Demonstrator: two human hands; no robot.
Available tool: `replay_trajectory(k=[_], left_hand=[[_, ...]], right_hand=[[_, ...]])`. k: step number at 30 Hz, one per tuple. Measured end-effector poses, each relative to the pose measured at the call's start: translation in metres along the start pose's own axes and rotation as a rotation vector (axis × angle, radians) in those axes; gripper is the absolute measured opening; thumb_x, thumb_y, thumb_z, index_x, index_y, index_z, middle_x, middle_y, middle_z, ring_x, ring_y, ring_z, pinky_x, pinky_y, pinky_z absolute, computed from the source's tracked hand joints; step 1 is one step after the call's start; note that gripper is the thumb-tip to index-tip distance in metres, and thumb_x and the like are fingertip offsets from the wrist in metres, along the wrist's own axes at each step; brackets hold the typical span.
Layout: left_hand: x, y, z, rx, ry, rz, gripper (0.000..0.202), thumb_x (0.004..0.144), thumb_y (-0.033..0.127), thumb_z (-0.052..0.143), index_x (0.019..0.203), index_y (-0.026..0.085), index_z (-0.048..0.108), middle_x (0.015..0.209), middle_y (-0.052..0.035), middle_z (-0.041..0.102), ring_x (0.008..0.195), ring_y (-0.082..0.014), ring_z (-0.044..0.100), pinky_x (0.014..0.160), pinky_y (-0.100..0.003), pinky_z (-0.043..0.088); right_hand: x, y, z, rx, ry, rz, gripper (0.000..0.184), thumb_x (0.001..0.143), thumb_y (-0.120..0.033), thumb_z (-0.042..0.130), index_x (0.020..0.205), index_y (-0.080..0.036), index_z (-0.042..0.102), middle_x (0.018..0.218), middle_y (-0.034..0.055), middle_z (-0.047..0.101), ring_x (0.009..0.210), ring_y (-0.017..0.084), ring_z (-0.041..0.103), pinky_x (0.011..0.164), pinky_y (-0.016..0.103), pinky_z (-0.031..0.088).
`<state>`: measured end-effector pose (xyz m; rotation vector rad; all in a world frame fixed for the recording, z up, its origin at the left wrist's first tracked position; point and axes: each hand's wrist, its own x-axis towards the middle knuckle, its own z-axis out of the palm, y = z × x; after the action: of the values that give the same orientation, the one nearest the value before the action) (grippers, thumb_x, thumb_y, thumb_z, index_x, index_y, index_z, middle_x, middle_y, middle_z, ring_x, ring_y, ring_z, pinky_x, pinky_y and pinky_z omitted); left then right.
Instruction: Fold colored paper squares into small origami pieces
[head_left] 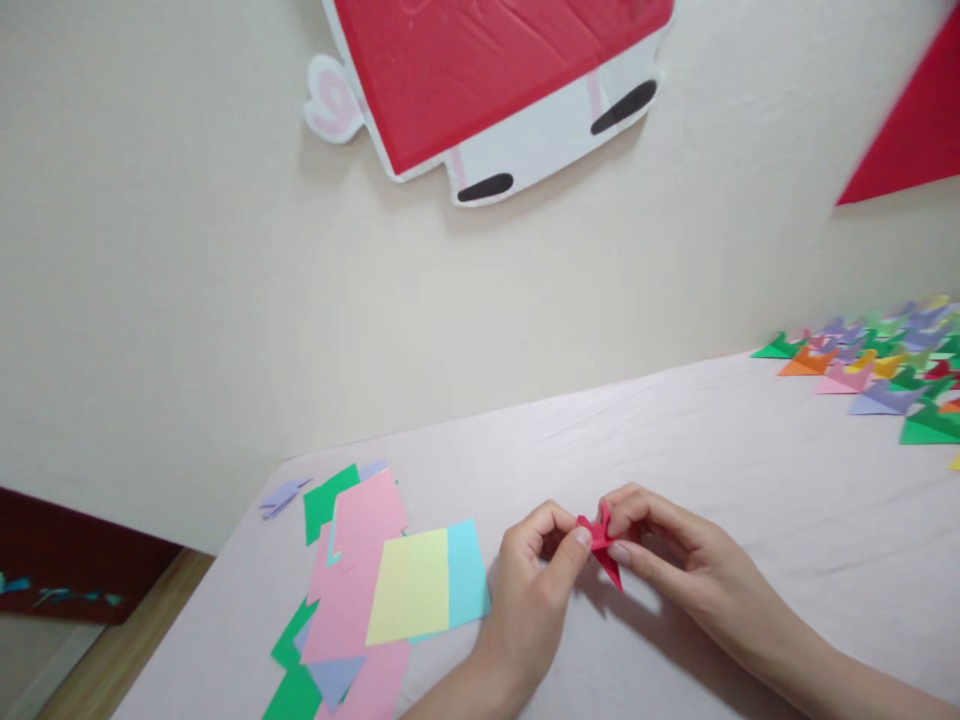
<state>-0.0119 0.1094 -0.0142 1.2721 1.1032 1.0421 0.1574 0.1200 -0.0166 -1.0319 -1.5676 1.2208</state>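
Note:
Between my two hands is a small red origami bird (602, 540), its pointed wing hanging down toward me. My left hand (536, 580) pinches one end of it between thumb and forefinger. On the other side, my right hand (667, 550) grips the folded paper with thumb and fingertips. Parts of the bird are hidden behind the fingers. Close by my left hand lie a yellow paper sheet (409, 585) and a light blue sheet (466, 575), overlapping pink sheets (349, 590).
Green paper (330, 503) and a purple folded piece (283, 497) lie at the table's left. Many-coloured folded paper birds (885, 365) stand in rows at the back right. The pale table (645, 430) meets a wall (225, 250) carrying a red-and-white decoration (510, 80).

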Motion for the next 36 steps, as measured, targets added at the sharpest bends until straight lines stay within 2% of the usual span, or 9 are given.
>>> replay_trajectory(k=[5,9,13,22,24,28,31,36], left_hand=[[-0.001,0.004,0.001,0.058,-0.012,0.024,0.027,0.091,0.040,0.056,0.075,0.018,0.058,0.073,-0.0001,0.056,0.072,-0.0154,0.049,0.070,-0.025,0.039],[-0.001,0.003,0.004,0.104,-0.008,0.045,0.021,0.085,0.036,0.064,0.077,0.018,0.058,0.072,0.0009,0.054,0.069,-0.0143,0.047,0.067,-0.025,0.039],[-0.001,0.001,0.006,0.131,0.012,0.030,0.020,0.086,0.033,0.062,0.074,0.019,0.057,0.069,0.0017,0.054,0.067,-0.0136,0.046,0.065,-0.024,0.037],[-0.001,-0.002,0.008,0.113,0.061,-0.003,0.022,0.084,0.033,0.063,0.069,0.019,0.056,0.065,0.0031,0.055,0.063,-0.0125,0.046,0.062,-0.024,0.036],[0.000,-0.004,0.008,0.122,0.077,-0.007,0.020,0.084,0.033,0.063,0.070,0.019,0.058,0.065,0.0029,0.057,0.062,-0.0125,0.047,0.061,-0.024,0.036],[-0.001,-0.006,0.008,0.127,0.098,0.003,0.014,0.083,0.032,0.066,0.079,0.019,0.066,0.073,0.0003,0.065,0.068,-0.0147,0.054,0.064,-0.025,0.041],[0.000,-0.006,0.008,0.100,0.122,0.048,0.009,0.083,0.029,0.067,0.084,0.020,0.067,0.083,-0.0015,0.070,0.075,-0.0163,0.059,0.070,-0.026,0.045],[0.001,-0.007,0.010,-0.020,0.146,0.118,0.010,0.081,0.026,0.069,0.079,0.019,0.063,0.084,-0.0028,0.068,0.082,-0.0180,0.061,0.075,-0.027,0.047]], right_hand=[[0.000,0.004,-0.001,0.043,0.025,0.095,0.030,0.086,-0.049,0.064,0.075,-0.021,0.061,0.074,0.0006,0.062,0.071,0.017,0.059,0.068,0.028,0.049],[0.001,0.005,-0.001,0.070,0.034,0.106,0.031,0.084,-0.050,0.066,0.076,-0.021,0.060,0.073,0.0000,0.062,0.070,0.017,0.060,0.066,0.028,0.050],[0.001,0.007,0.001,0.087,0.080,0.102,0.030,0.082,-0.048,0.069,0.076,-0.022,0.057,0.071,-0.0015,0.059,0.067,0.016,0.059,0.063,0.027,0.050],[0.000,0.009,0.003,0.199,0.109,0.114,0.034,0.083,-0.046,0.069,0.104,-0.024,0.052,0.072,-0.0045,0.057,0.067,0.016,0.060,0.064,0.028,0.050],[0.000,0.007,0.001,0.149,0.087,0.105,0.031,0.083,-0.047,0.068,0.098,-0.023,0.057,0.076,-0.0022,0.059,0.071,0.017,0.060,0.067,0.029,0.049],[0.000,0.003,-0.001,-0.015,0.080,0.067,0.028,0.084,-0.048,0.066,0.074,-0.022,0.063,0.075,-0.0003,0.057,0.070,0.017,0.055,0.065,0.028,0.045],[0.000,0.003,-0.001,-0.040,0.091,0.051,0.027,0.084,-0.047,0.066,0.073,-0.022,0.063,0.071,-0.0012,0.055,0.066,0.016,0.053,0.063,0.027,0.044],[0.002,0.005,0.000,0.045,0.076,0.041,0.024,0.083,-0.045,0.068,0.076,-0.022,0.063,0.081,0.0009,0.061,0.080,0.019,0.059,0.073,0.029,0.048]])
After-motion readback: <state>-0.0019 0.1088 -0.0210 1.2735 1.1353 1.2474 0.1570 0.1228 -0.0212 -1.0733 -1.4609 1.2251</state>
